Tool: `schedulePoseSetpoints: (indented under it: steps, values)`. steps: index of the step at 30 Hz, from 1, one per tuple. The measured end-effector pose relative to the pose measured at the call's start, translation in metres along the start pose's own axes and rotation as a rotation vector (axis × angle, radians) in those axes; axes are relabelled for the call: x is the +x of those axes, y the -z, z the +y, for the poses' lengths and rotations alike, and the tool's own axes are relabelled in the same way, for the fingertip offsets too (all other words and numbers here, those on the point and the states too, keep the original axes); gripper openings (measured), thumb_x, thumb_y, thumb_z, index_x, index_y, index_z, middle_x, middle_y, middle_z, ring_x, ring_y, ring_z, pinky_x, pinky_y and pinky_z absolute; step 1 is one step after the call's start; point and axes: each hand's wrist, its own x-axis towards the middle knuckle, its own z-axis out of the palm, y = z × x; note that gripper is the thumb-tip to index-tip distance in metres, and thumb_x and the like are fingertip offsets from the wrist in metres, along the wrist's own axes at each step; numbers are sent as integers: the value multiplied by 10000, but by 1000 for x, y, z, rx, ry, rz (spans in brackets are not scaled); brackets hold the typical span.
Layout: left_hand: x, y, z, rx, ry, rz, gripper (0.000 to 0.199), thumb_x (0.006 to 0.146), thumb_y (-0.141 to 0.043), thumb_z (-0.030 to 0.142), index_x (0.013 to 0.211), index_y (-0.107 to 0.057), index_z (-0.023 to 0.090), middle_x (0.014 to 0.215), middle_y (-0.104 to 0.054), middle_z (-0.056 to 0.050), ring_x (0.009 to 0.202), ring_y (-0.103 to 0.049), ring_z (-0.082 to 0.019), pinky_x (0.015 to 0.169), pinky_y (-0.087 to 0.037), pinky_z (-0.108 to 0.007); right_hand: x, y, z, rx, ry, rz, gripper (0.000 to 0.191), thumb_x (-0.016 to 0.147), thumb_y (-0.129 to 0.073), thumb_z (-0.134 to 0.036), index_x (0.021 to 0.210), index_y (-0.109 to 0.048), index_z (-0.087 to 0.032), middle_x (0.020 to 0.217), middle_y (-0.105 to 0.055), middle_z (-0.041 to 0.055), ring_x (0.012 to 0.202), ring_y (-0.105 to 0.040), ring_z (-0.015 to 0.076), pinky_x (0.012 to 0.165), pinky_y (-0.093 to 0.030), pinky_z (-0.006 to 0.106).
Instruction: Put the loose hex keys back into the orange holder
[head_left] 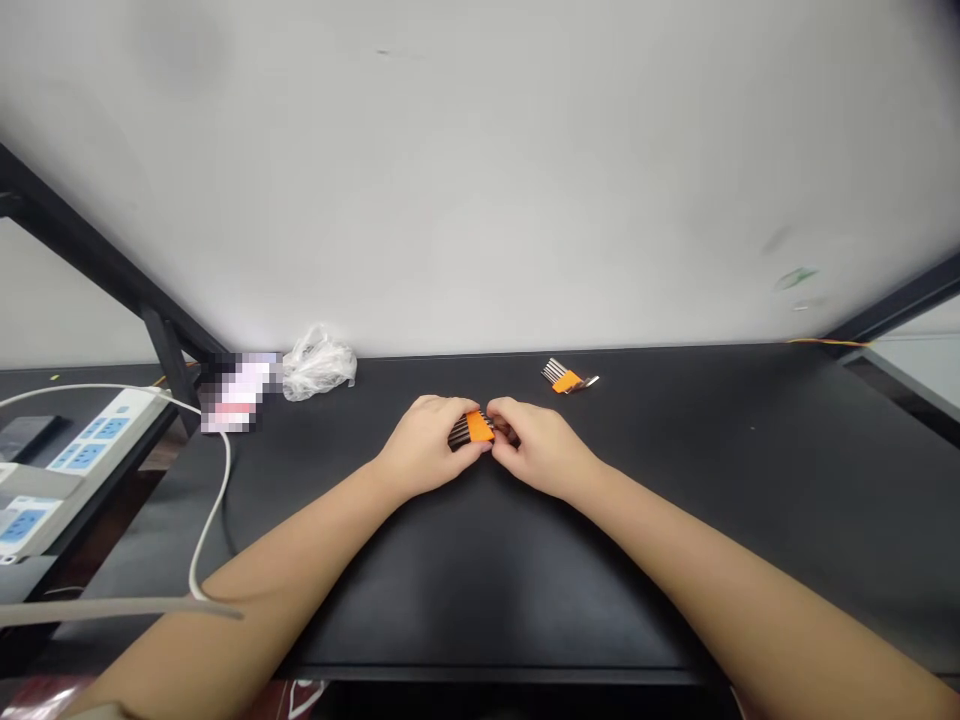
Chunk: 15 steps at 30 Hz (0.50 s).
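Observation:
Near the middle of the black table, an orange holder with dark metal rods (481,427) sits between my two hands. My left hand (426,447) grips its left side, with the thumb below and the fingers above. At its right end, my right hand (541,446) has thumb and fingertips pinched close against the rods; its fingers partly hide that end. Farther back and to the right lies a second orange holder (566,381) with silver rods, touched by neither hand.
A crumpled clear plastic bag (319,364) lies at the back left, beside a pixelated item (238,394). White power strips (94,450) stand at the far left. A white cable (222,490) loops over my left forearm. A pale wall rises behind the table (480,580).

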Motion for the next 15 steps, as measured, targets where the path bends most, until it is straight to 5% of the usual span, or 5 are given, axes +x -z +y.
schedulePoseSetpoints:
  steps: [9,15]
  values:
    - [5,0,-16,15,129,-31,371,851,-710,440,1162,-636,250,1117,-730,-24,1023,-682,-245,960,-525,-399,2,10,47,-136,-118,68,128,836,-537,-123,912,-598,-205,788,-625,17,723,-579,171,691,-429,282]
    - [3,-1,-19,-22,128,-29,396,850,-711,452,1191,-648,262,1136,-728,-14,1031,-679,-241,965,-527,-388,1,10,50,-166,-137,28,97,915,-582,-270,905,-655,-206,907,-643,50,794,-612,185,774,-474,319]
